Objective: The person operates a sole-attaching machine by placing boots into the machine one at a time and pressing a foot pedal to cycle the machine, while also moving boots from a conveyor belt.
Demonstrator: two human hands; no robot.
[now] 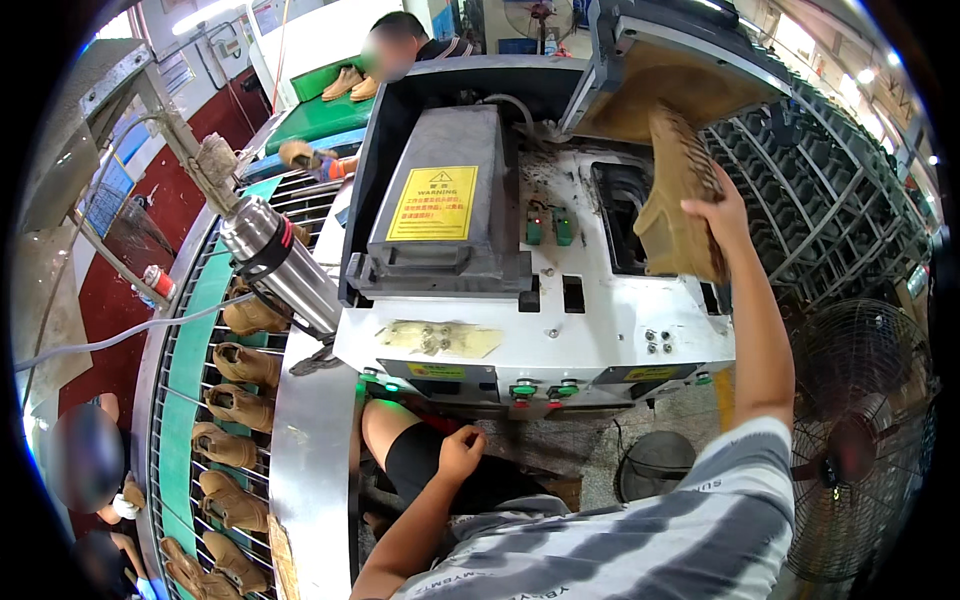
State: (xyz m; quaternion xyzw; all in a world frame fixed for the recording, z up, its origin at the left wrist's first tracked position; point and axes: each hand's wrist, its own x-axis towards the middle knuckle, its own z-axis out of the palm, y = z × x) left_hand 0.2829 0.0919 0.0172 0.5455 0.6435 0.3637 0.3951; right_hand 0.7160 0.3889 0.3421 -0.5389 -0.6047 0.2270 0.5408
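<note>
A: Where is the tan boot [676,200] seen?

B: It is held up at the right of the white machine [600,320], sole side turned to the right, just above the dark opening [622,215] in the machine's top. Its upper end is close under the raised padded head [660,85].

A: How is it gripped?

B: It is clasped by the right hand [722,212], whose fingers are wrapped over the sole edge and pressed against it. The arm is stretched upward from the striped shirt [640,545].

A: And the left hand [460,452]?

B: It is rested on the person's knee below the machine's front edge, fingers curled loosely inward; nothing is held in it.

A: What is set on the machine itself?

B: A grey housing [450,200] with a yellow warning label [432,203] is mounted at the left of the top. Two small green switches [548,228] are placed between it and the opening. A row of green and red buttons [530,392] is fitted along the front.

A: What is found further out?

B: A steel flask [282,262] is stood at the machine's left corner. Beyond it, a curved conveyor rack [180,380] is loaded with more tan boots [232,445]. A floor fan [855,440] is placed at the right, and wire racks [800,190] are seen behind it. Another person's head [395,45] is visible at the far side, and another person is partly seen at the lower left.
</note>
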